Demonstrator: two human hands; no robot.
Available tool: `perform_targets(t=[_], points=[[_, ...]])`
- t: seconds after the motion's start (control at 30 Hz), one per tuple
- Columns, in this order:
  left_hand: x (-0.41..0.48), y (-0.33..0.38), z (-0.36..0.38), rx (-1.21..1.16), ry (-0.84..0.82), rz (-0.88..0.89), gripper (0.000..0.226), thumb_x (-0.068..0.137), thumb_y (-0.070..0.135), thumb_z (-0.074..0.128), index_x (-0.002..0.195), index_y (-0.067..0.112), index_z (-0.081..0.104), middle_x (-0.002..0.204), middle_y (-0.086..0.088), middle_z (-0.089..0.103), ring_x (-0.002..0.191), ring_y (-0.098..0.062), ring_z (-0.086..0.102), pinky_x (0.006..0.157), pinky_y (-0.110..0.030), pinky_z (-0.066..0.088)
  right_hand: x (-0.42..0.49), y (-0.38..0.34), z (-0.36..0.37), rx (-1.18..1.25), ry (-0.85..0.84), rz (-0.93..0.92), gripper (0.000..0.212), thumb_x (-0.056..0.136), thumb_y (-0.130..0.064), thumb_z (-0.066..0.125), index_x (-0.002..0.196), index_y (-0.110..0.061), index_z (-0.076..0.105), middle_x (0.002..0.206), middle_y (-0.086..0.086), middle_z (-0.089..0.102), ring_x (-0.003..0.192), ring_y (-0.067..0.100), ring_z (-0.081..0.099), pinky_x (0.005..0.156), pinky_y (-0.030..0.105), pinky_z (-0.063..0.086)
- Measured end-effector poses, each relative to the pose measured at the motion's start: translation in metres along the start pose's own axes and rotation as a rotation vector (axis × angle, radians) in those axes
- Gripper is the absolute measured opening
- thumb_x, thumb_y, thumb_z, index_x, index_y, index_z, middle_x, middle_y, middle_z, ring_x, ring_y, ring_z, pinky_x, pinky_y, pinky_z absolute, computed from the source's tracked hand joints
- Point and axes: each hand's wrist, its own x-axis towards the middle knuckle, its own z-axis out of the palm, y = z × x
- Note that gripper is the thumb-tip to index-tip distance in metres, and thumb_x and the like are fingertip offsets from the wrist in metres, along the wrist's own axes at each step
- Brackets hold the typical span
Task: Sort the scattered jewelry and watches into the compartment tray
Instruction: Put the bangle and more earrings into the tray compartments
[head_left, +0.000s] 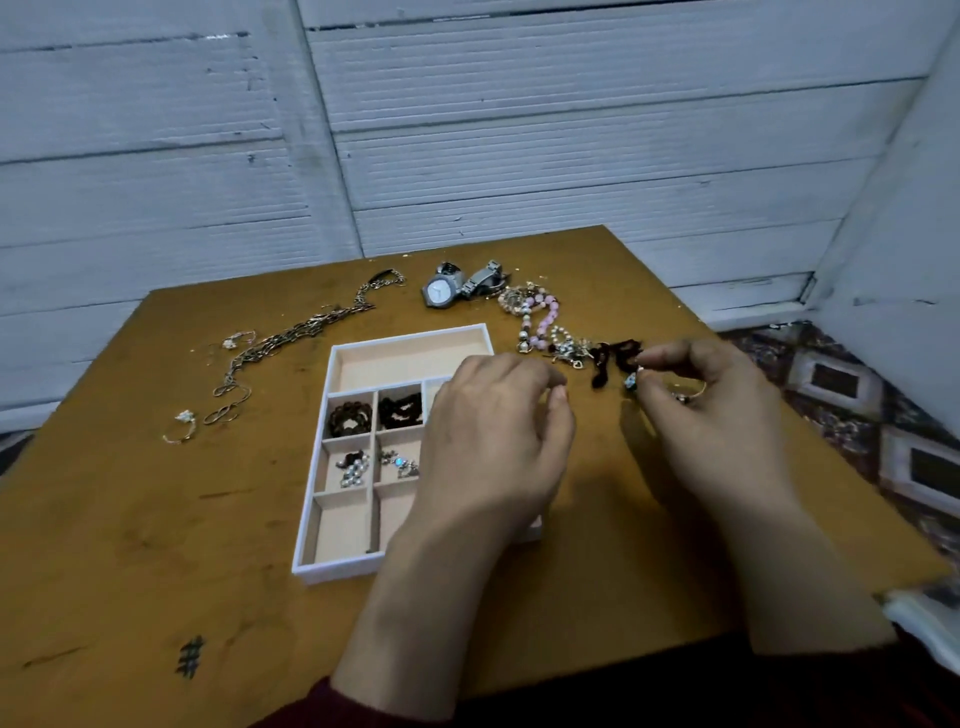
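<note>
Tray (410, 336), long axis near-to-far

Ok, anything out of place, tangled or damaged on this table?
Nothing damaged or spilled. Only unsorted pieces outside the tray: a long chain sprawled to its left, watches behind it, and a tangled bead pile by the right hand, which pinches a small blue-stoned piece.

The left hand (498, 441) covers the right-hand compartments of the tray (337, 572), whether its curled fingers hold anything cannot be told, the shiny piece (631, 383) pinched by the right hand (711, 415) is too small to identify, and the tabletop (130, 519) is cut off at the bottom edge.
</note>
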Motion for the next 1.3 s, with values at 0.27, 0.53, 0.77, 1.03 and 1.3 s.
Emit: perform_targets(t=[0.27,0.53,0.77,1.03,1.3], points=[[0.018,0.030,0.028,-0.042,-0.114,0.012,0.031,0.091,0.035,0.045,0.115,0.025,0.063,0.111,0.006,0.064,0.109,-0.014,0.049,0.087,-0.025,0.036,0.010,0.019,-0.019,-0.320,-0.021,0.046,0.013,0.085,-0.028,0.064,0.097,-0.033,0.064,0.107,-0.003,0.060,0.113,0.027,0.049,0.097,0.041,0.036],[0.027,0.043,0.049,0.020,-0.276,-0.027,0.033,0.094,0.035,0.048,0.126,0.029,0.052,0.125,0.007,0.056,0.119,-0.014,0.041,0.099,-0.031,0.036,0.021,0.030,-0.022,-0.591,-0.167,0.137,0.027,0.091,-0.036,0.056,0.117,-0.039,0.061,0.130,-0.003,0.048,0.127,0.026,0.029,0.102,0.040,0.023],[0.028,0.041,0.055,0.051,-0.303,-0.051,0.035,0.094,0.037,0.047,0.127,0.030,0.051,0.126,0.008,0.055,0.120,-0.014,0.040,0.099,-0.033,0.037,0.025,0.034,-0.022,-0.614,-0.182,0.152,0.024,0.094,-0.028,0.052,0.109,-0.042,0.064,0.132,-0.004,0.046,0.128,0.026,0.026,0.102,0.041,0.021],[0.027,0.039,0.055,0.083,-0.312,-0.052,0.034,0.093,0.038,0.047,0.126,0.032,0.052,0.125,0.009,0.055,0.119,-0.014,0.040,0.096,-0.031,0.036,0.025,0.039,-0.022,-0.554,-0.226,0.114,0.014,0.095,-0.031,0.052,0.104,-0.034,0.062,0.129,-0.002,0.042,0.127,0.024,0.025,0.102,0.041,0.025],[0.026,0.041,0.053,0.094,-0.335,-0.058,0.033,0.094,0.040,0.045,0.125,0.033,0.051,0.125,0.010,0.055,0.120,-0.012,0.038,0.098,-0.032,0.035,0.030,0.045,-0.022,-0.293,-0.144,0.096,0.018,0.099,-0.020,0.044,0.108,-0.021,0.059,0.104,0.001,0.042,0.097,0.017,0.042,0.077,0.025,0.028]])
